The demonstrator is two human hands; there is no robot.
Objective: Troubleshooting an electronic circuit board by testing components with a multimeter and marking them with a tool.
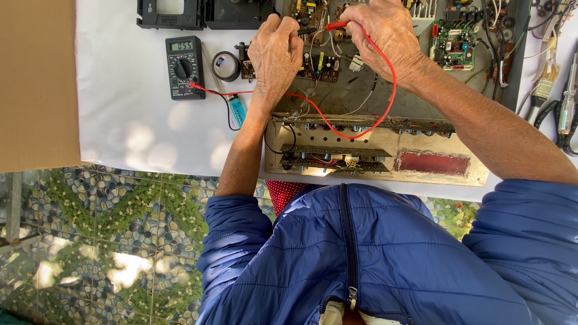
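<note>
Our right hand (388,33) pinches the red probe (335,26) over the circuit board (319,60) | our left hand (276,57) is curled closed there, its contents hidden from us | probe tips hidden | multimeter (184,67) left of the board on the table (120,120), board's top edge cut off.

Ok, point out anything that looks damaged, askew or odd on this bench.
The opened chassis overhangs the table's near edge, its red window panel grimy. Loose wires spill over the circuit boards. The red lead loops across it from the right hand.
</note>
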